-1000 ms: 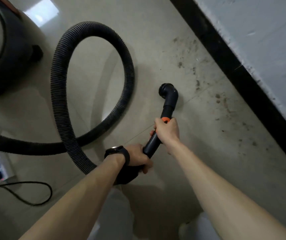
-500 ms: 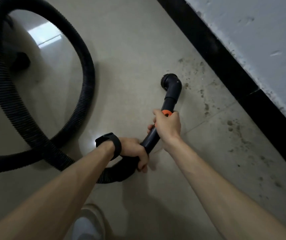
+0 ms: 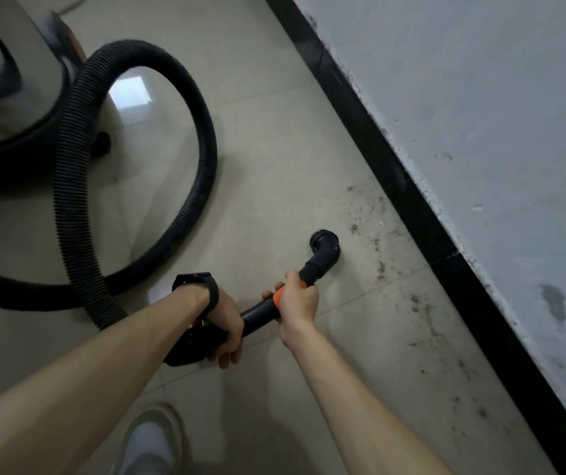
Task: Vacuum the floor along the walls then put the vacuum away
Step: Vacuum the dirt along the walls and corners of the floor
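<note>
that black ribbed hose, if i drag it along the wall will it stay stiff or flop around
Probably floppy: the ribbed hose lies in a loose loop on the floor, so it should bend and trail. Its ribs may catch on the canister it runs past. The straight wand looks rigid by contrast.

Soft dim daylight, bright square glare on glossy floor (image 3: 131, 92), motion-blurred vacuum canister (image 3: 7, 97), wide-angle edge bending

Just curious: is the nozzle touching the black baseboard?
No, the nozzle sits apart from the baseboard, with speckled floor between.
</note>
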